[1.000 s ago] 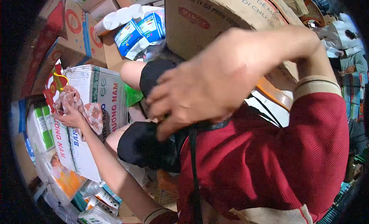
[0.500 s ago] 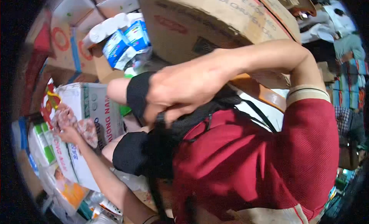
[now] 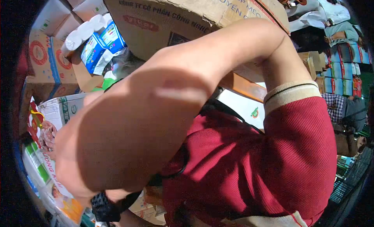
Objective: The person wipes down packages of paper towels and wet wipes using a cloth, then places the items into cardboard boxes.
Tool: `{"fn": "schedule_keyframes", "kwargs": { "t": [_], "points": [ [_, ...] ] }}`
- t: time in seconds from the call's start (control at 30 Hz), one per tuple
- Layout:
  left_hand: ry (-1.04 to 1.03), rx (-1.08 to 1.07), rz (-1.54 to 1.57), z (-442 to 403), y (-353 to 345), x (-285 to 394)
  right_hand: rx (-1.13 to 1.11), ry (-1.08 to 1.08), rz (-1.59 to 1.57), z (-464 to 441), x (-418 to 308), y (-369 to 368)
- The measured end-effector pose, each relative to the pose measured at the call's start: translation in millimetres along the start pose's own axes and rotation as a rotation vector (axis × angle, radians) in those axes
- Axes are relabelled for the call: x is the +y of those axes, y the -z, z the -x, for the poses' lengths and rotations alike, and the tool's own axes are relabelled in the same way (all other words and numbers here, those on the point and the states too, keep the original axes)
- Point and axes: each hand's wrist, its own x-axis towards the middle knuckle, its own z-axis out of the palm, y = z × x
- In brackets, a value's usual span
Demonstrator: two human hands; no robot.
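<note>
My right hand (image 3: 113, 149) looms large and blurred close to the camera, its back toward me. Its fingers curl down at the lower left, beside a bunched black strap-like piece (image 3: 105, 207); what they grip is mostly hidden. Most of my left hand (image 3: 48, 152) is covered by the right one. Its visible part is against a pinkish patterned cloth (image 3: 47, 134) at the far left. That cloth lies by a white printed carton (image 3: 58, 110) and a red and yellow packet (image 3: 34, 117).
A large brown carton (image 3: 156, 36) stands at the top. White rolls (image 3: 83, 34) and blue packs (image 3: 93, 51) lie left of it, above an orange-marked box (image 3: 46, 59). Green-white packs (image 3: 37, 160) are at lower left. Other people (image 3: 343, 32) and stacked goods are at the right.
My right hand has moved down and left, closer to the camera, and now hides my knees and much of the white carton. The surroundings have shifted left in view.
</note>
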Motion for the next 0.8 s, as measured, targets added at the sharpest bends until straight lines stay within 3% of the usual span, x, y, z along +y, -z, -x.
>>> {"fn": "schedule_keyframes", "kwargs": {
  "t": [0.33,0.8],
  "points": [
    [0.170,-0.177,0.058,77,51,-9,0.006,-0.042,0.026,3,2,-1],
    [0.259,-0.333,0.225,125,38,17,-0.070,-0.085,0.024,-8,7,-10]
  ]
}}
